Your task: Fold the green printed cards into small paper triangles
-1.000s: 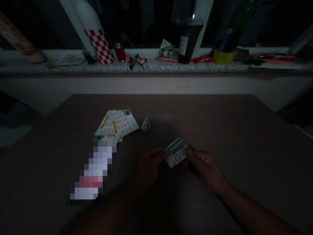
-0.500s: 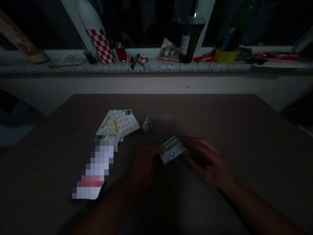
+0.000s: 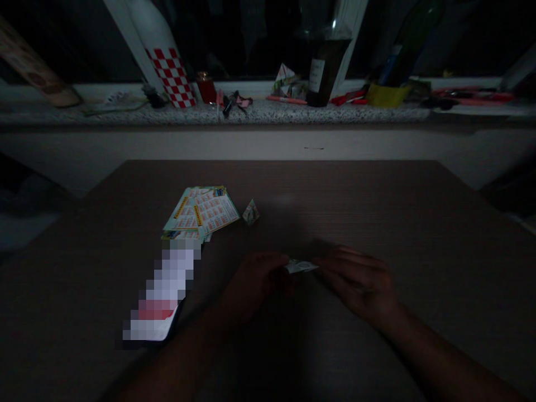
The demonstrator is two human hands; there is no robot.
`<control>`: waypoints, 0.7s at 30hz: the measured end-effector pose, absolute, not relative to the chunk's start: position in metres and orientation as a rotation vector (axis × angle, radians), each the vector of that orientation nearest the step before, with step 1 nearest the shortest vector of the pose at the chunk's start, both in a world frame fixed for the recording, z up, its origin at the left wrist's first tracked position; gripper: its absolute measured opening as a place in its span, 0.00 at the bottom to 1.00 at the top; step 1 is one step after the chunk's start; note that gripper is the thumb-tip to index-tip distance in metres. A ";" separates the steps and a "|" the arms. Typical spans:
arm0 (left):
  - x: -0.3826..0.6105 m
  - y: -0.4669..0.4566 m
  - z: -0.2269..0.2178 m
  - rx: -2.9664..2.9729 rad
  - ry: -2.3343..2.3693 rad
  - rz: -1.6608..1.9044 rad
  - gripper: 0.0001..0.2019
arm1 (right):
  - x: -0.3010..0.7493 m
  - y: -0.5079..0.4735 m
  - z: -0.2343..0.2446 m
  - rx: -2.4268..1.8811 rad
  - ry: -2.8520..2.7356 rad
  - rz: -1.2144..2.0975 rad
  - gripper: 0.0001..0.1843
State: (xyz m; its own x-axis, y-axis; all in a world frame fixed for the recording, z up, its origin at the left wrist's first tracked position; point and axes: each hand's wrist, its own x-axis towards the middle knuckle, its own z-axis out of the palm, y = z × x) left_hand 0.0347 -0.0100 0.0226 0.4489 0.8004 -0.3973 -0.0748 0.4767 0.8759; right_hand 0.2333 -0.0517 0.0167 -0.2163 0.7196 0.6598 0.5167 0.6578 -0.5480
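A small printed paper (image 3: 302,267), pale with faint markings, is held above the table between my two hands and is seen nearly edge-on. My left hand (image 3: 259,279) pinches its left end between thumb and fingers. My right hand (image 3: 360,279) has its fingertips closed on the right end. Beyond my left hand, a small folded paper piece (image 3: 251,213) stands on the table. To its left lies an overlapping pile of printed paper slips (image 3: 215,212) with red and yellow printing.
A phone (image 3: 167,296) with a lit, blurred-out screen lies left of my left arm on the brown table (image 3: 377,195). Behind, the stone windowsill (image 3: 251,115) carries a red-checked white bottle (image 3: 173,75), a dark labelled container (image 3: 324,78), a yellow holder (image 3: 388,95) and pens.
The paper has tipped from showing its green printed face to nearly edge-on. My right hand's fingers have closed in on its right end. Phone, slips and folded piece stay put.
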 end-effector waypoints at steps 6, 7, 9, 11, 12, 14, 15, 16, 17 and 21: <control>0.023 -0.016 0.032 2.069 1.056 1.031 0.11 | 0.231 -0.054 0.018 -1.008 -1.920 0.369 0.11; 0.023 -0.017 0.032 2.237 0.972 1.057 0.11 | 0.231 -0.054 0.017 -1.001 -1.932 0.375 0.12; 0.024 -0.018 0.031 2.487 0.840 1.054 0.10 | 0.231 -0.054 0.016 -0.998 -1.963 0.396 0.12; 0.027 -0.018 0.028 2.625 0.777 1.029 0.07 | 0.231 -0.054 0.014 -1.012 -1.986 0.412 0.12; 0.028 -0.017 0.026 2.653 0.758 1.031 0.05 | 0.231 -0.054 0.013 -1.025 -1.985 0.412 0.11; 0.029 -0.016 0.023 2.643 0.752 1.059 0.04 | 0.231 -0.054 0.012 -1.048 -1.956 0.394 0.09; 0.029 -0.015 0.023 2.615 0.763 1.077 0.04 | 0.231 -0.055 0.013 -1.053 -1.933 0.376 0.08; 0.029 -0.015 0.023 2.581 0.782 1.090 0.04 | 0.230 -0.055 0.013 -1.053 -1.912 0.356 0.07; 0.028 -0.015 0.023 2.549 0.805 1.099 0.04 | 0.230 -0.056 0.014 -1.048 -1.898 0.334 0.06; 0.027 -0.016 0.026 2.518 0.849 1.090 0.02 | 0.229 -0.056 0.016 -0.985 -1.913 0.249 0.08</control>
State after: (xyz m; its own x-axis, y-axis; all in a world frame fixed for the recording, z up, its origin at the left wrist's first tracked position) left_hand 0.0275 -0.0163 0.0265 0.5454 0.6102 0.5746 0.4080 -0.7922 0.4539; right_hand 0.2294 -0.0562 0.0159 -0.2380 0.7221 0.6496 0.5317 0.6565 -0.5350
